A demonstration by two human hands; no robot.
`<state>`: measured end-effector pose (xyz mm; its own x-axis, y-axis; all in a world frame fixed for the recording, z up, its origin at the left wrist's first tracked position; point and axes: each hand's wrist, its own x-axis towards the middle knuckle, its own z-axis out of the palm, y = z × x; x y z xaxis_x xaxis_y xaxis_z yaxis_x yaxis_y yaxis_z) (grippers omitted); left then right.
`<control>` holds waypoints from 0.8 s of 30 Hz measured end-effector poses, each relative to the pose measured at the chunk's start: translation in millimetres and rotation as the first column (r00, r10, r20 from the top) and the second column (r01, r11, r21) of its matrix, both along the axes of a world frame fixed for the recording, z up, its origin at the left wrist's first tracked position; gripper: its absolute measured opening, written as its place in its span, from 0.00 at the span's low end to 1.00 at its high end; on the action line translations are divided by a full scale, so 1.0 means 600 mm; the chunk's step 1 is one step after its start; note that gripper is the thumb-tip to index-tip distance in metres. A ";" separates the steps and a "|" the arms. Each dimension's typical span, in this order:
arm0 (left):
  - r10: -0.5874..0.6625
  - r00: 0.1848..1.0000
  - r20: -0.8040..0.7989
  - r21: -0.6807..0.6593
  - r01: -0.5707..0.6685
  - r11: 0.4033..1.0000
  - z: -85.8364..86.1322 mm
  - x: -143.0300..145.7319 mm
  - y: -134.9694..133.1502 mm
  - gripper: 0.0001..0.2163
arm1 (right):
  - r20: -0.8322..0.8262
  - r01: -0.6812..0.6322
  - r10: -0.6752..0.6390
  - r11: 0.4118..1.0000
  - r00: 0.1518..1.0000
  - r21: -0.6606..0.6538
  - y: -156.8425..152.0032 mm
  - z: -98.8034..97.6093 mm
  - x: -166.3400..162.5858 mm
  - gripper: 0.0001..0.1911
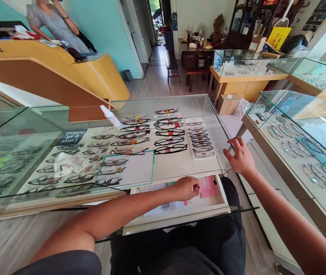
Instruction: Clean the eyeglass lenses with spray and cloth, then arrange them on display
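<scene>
My left hand [186, 188] hangs over a pulled-out drawer [223, 193] under the glass counter, its fingers curled in. Whatever those fingers may hold is hidden. A pink sheet [208, 187] lies in the drawer just right of this hand, and papers with a printed code [165, 205] lie to its left. At the right edge of the glass counter [200, 168], my right hand [241, 156] rests with thumb and fingers apart. Rows of eyeglasses [171, 141] are laid out at the counter, beside a white tray of more frames [201, 139].
A white spray bottle [110, 116] and a crumpled white cloth [70, 164] are on the counter's left half. Another glass showcase [294, 152] runs along the right. A person [58, 26] stands behind the yellow counter [102, 76]. A wooden desk [196, 53] is farther back.
</scene>
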<state>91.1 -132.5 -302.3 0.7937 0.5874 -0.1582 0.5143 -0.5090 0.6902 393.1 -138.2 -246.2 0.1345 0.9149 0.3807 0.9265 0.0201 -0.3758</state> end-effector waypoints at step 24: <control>0.974 0.227 -0.025 0.563 -0.801 0.201 0.148 -0.635 0.084 0.34 | 0.201 -0.666 0.707 0.707 0.678 -0.239 0.170 0.120 -0.278 0.10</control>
